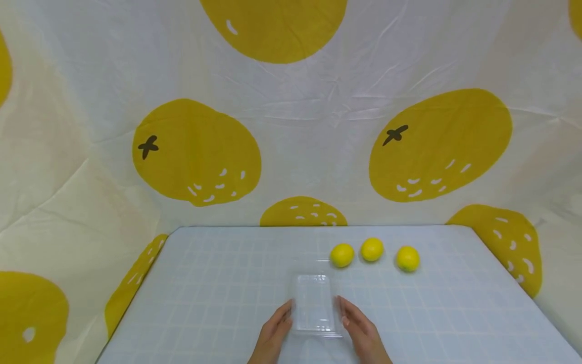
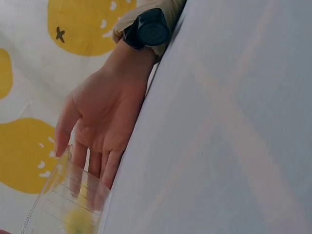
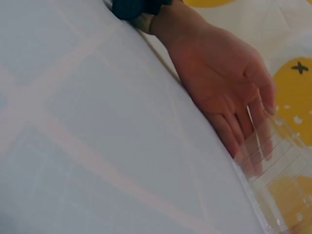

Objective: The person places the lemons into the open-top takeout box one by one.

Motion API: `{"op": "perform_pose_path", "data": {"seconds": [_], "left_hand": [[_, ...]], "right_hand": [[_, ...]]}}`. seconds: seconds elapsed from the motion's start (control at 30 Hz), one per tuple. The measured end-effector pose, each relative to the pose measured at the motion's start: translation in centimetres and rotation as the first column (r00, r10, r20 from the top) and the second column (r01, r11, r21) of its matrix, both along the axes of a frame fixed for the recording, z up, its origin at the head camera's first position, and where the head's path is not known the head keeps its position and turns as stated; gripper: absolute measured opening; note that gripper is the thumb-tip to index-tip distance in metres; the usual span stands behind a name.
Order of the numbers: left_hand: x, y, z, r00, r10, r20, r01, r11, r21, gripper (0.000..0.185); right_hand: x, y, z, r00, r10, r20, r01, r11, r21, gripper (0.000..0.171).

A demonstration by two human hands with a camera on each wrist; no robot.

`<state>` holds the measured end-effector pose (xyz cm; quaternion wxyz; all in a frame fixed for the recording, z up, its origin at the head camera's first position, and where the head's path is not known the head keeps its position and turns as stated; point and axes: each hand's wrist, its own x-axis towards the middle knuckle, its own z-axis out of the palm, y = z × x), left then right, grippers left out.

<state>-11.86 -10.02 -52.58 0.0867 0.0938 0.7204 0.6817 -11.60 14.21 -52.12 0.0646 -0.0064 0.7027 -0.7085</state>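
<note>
- The box (image 1: pixel 313 303) sits on the table (image 1: pixel 204 283) right before me, between my hands.
- My left hand (image 1: pixel 273 333) touches its left side, my right hand (image 1: pixel 361 331) its right side.
- Three lemons lie in a row behind the box, to its right: one (image 1: pixel 342 255) nearest it, the next (image 1: pixel 372 249) beside that, the last (image 1: pixel 407 258) farthest right.
- A cloth (image 1: pixel 291 111) hangs behind the table.

A hand (image 2: pixel 100 117) lies on its edge on the pale table (image 2: pixel 219 126), its straight fingers (image 2: pixel 109 170) touching a clear plastic box (image 2: pixel 66 204).
</note>
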Motion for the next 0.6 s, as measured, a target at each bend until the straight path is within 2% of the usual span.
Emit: {"op": "perform_pose_path", "data": {"seconds": [0.13, 0.23, 0.43, 0.6], "left_hand": [[-0.17, -0.10, -0.23, 1.000, 0.009, -0.003, -0.009, 0.999, -0.045, 0.051], [-0.34, -0.33, -0.56, 1.000, 0.005, -0.002, -0.005, 0.996, -0.091, 0.050], [-0.51, -0.37, -0.61, 1.000, -0.012, -0.005, 0.011, 0.989, -0.147, 0.051], [-0.40, -0.39, -0.46, 0.998, -0.048, -0.033, 0.042, 0.988, -0.151, 0.051]], "right_hand": [[-0.10, 0.11, -0.11, 0.997, -0.081, 0.006, 0.081, 0.993, 0.082, 0.044], [-0.22, 0.23, -0.36, 0.993, -0.112, 0.025, 0.109, 0.987, 0.120, 0.042], [-0.31, 0.29, -0.45, 0.994, -0.113, 0.007, 0.109, 0.973, 0.202, 0.043], [-0.26, 0.27, -0.59, 0.994, -0.109, -0.017, 0.110, 0.972, 0.208, 0.042]]}}
